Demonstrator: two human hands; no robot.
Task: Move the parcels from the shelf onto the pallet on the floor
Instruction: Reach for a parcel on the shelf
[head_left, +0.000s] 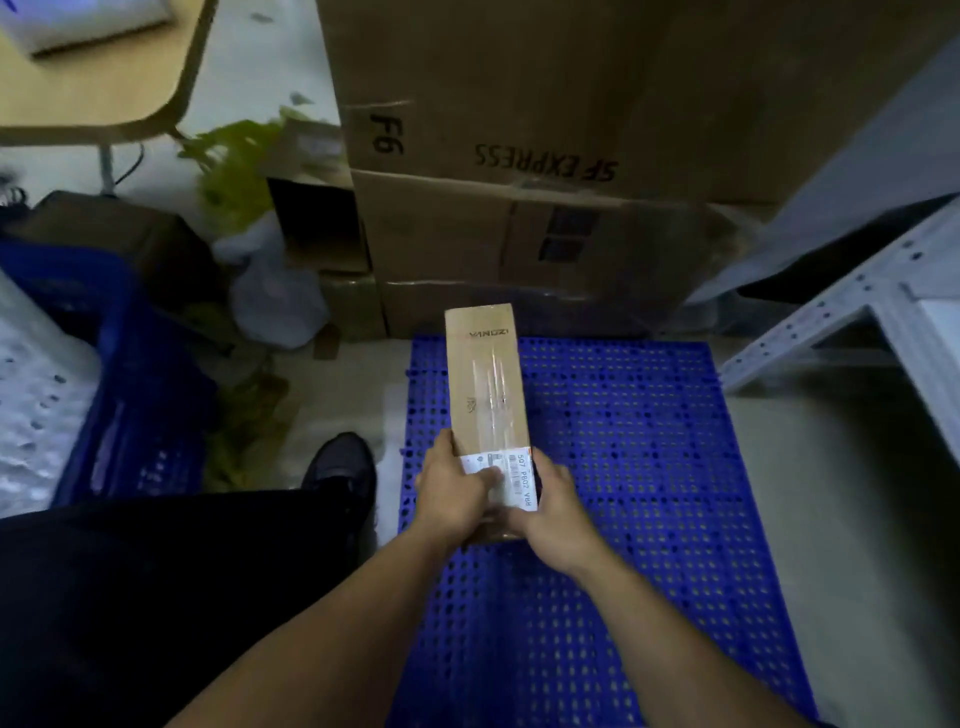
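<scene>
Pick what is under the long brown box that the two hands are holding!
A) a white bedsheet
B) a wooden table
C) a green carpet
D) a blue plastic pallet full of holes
D: the long brown parcel, gripped at its near end by the left hand and the right hand, lies over the blue pallet, whose perforated plastic shows on both sides of it.

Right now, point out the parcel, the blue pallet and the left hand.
parcel (485, 384): head view, on its taped top face.
blue pallet (649, 467): head view, on bare grid right of the parcel.
left hand (451, 491): head view, on the back of the hand.
</scene>
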